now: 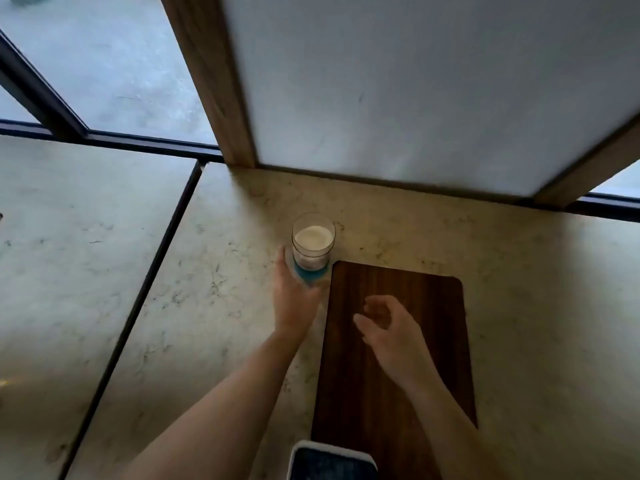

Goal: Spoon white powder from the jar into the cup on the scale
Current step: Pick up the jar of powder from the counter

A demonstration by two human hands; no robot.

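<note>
A clear jar with white powder inside and a blue label stands upright on the pale stone counter, just off the far left corner of a dark wooden board. My left hand is wrapped around the jar's lower part from the near side. My right hand hovers over the board with its fingers loosely curled and apart, holding nothing. No lid shows on the jar. A spoon, a cup and a scale are not in view.
A phone-like device with a dark screen lies at the board's near edge. A white panel with a wooden frame rises behind the jar. A dark seam splits the counter on the left; windows lie beyond.
</note>
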